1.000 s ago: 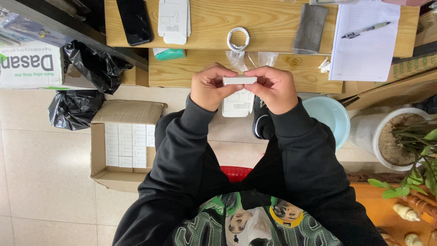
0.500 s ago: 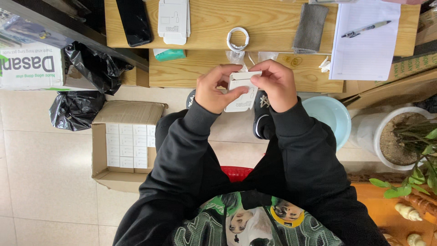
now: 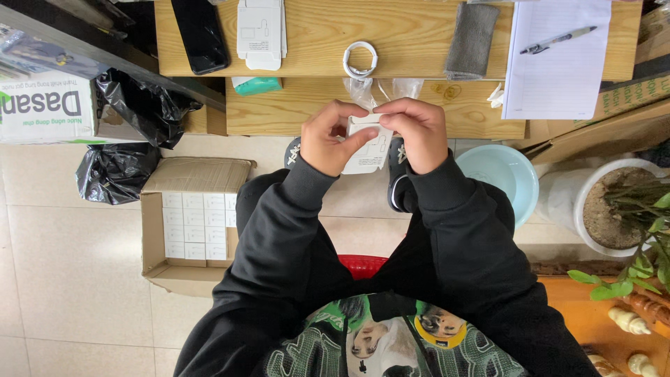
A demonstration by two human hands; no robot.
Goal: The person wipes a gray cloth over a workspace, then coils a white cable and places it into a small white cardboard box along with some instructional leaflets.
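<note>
Both hands meet over the lap at the near edge of a wooden table (image 3: 419,28), the left hand (image 3: 326,143) and right hand (image 3: 417,132) gripping a flat carton (image 3: 368,143) between them. On the table beyond lie a phone (image 3: 201,33) at left, a coiled cable (image 3: 360,59) in the middle, and a paper sheet (image 3: 555,66) with a pen (image 3: 558,40) on it at right. On the floor, an open cardboard box (image 3: 192,220) holding what seem to be small packages sits left of the knees, and a basin (image 3: 499,174) sits right.

Wooden desk (image 3: 419,112), phone (image 3: 201,35), notepad (image 3: 558,63)

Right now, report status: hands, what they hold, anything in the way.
Left hand and right hand both grip a small white carton, raised in front of the wooden bench. Cable coil lies on the bench beyond. Nothing between the hands and the bench.
</note>
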